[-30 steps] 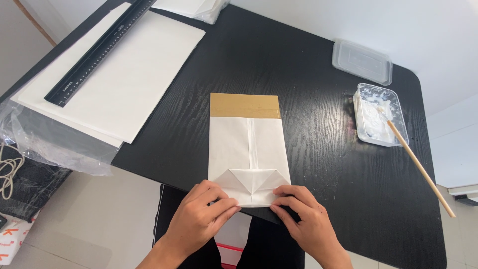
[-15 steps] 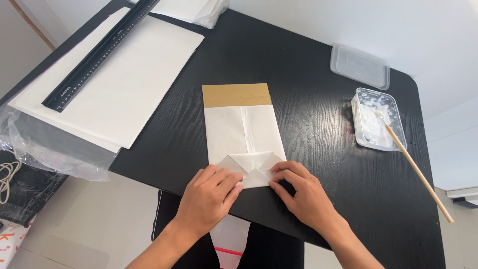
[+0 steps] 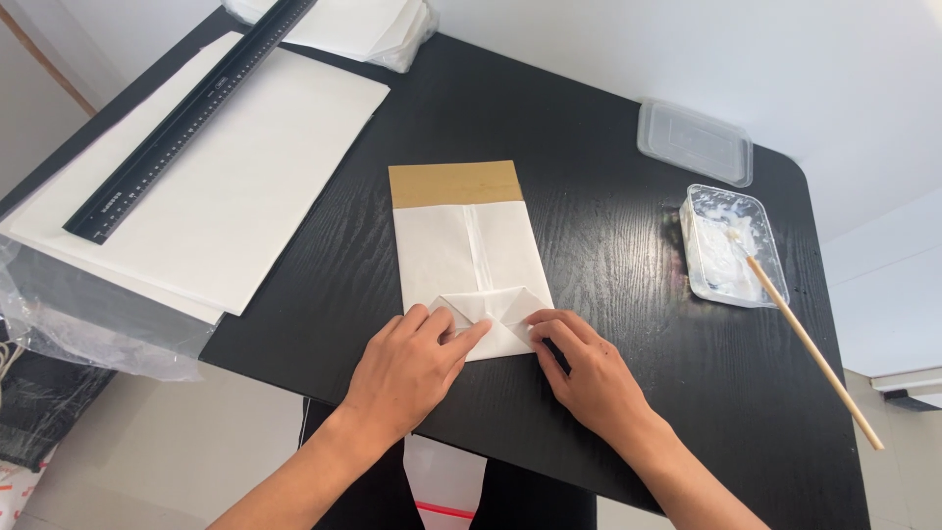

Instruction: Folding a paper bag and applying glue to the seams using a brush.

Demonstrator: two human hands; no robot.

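White paper lies flat under your fingertips: your left hand (image 3: 412,368) and right hand (image 3: 586,373) press, uncurled and grasping nothing, on the folded bottom flaps (image 3: 491,316) of the paper bag (image 3: 469,257). Its long axis runs straight away from your fingers toward its brown top band (image 3: 456,184). Both hands sit equally near.

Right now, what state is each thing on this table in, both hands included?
Paper bag: flat on the table, bottom end folded into flaps, brown strip at the far end.
Left hand: pressing on the folded bottom.
Right hand: fingertips on the fold's right side.
Plastic tub: open, white paste inside.
Wooden stick: leaning in the tub.
Lid: off, lying apart from the tub.
Ruler: lying on the white sheets.
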